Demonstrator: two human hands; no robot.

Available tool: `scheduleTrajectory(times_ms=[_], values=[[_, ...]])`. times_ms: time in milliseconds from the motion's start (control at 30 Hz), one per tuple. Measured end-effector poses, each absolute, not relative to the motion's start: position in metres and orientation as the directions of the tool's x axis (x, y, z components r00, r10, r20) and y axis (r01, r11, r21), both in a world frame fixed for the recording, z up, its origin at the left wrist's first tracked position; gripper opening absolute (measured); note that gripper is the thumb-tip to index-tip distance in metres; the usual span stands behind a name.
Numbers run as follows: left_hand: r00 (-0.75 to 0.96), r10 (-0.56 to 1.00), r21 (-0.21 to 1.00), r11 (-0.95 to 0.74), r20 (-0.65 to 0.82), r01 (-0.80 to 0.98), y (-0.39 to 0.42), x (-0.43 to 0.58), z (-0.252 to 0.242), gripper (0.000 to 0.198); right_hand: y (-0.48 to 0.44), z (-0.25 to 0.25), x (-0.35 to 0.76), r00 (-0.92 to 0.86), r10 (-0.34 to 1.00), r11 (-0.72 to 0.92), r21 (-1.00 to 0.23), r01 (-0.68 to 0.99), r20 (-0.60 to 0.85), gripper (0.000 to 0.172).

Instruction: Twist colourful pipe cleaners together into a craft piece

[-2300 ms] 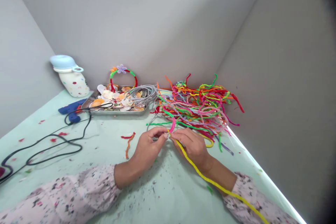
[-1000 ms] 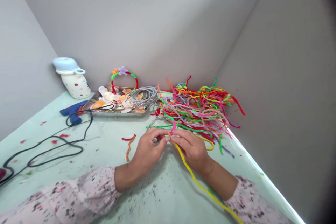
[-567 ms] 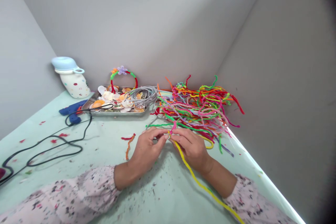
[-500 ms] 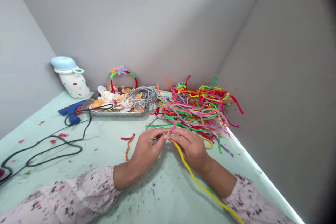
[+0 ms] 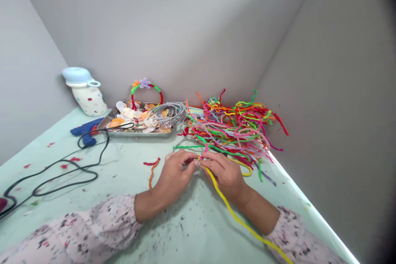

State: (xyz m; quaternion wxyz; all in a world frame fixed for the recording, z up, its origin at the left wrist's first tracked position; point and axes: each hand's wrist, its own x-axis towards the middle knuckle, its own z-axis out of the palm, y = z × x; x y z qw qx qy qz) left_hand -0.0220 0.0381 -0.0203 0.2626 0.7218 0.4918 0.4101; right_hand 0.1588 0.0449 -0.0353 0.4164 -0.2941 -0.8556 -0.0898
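Fingertips of both hands meet over the tabletop, pinching a small joint of pipe cleaners. My left hand [image 5: 176,171] is closed on the joint from the left, thumb and index finger pressed together. From the other side, my right hand [image 5: 227,173] is closed on a yellow pipe cleaner [image 5: 230,210], whose long end runs down over my right forearm. A short pink pipe cleaner [image 5: 206,147] sticks up between the fingertips. How the pink and yellow pieces are joined is hidden by the fingers. Another yellow loop shows behind my right hand.
Behind my hands lies a heap of coloured pipe cleaners [image 5: 238,128]. A metal tray [image 5: 139,134] holds shells and a grey wire coil [image 5: 171,113]; a flower-trimmed hoop [image 5: 146,84] stands there. Leftward are a blue glue gun [image 5: 86,130], its black cord [image 5: 71,165] and a bottle [image 5: 88,97].
Both hands keep nearly the same pinch on the pipe cleaners. The whole view has shifted very slightly; nothing has been picked up or let go.
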Motion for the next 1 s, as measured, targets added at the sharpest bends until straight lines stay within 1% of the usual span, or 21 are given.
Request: scheduleTrajectory(times_ms=[100, 300, 500, 767, 1000], values=[[0.205, 0.928, 0.776, -0.372, 0.31, 0.51, 0.041, -0.023, -0.023, 0.015, 0.046, -0.036, 0.158, -0.478, 0.434, 0.804, -0.09, 0.587, 0.764, 0.014], [0.186, 0.938, 0.807, -0.347, 0.293, 0.479, 0.042, -0.022, -0.024, 0.017, 0.046, -0.036, 0.159, -0.489, 0.413, 0.81, -0.064, 0.583, 0.768, 0.016], [0.143, 0.947, 0.84, -0.321, 0.288, 0.436, 0.04, -0.022, -0.021, 0.019, 0.045, -0.035, 0.159, -0.491, 0.416, 0.81, -0.067, 0.582, 0.766, 0.015], [0.123, 0.952, 0.868, -0.305, 0.279, 0.393, 0.038, -0.021, -0.018, 0.016, 0.045, -0.036, 0.159, -0.478, 0.405, 0.812, -0.067, 0.579, 0.78, 0.017], [0.132, 0.947, 0.861, -0.323, 0.294, 0.393, 0.036, -0.022, -0.015, 0.016, 0.046, -0.036, 0.159, -0.472, 0.41, 0.81, -0.074, 0.581, 0.78, 0.015]])
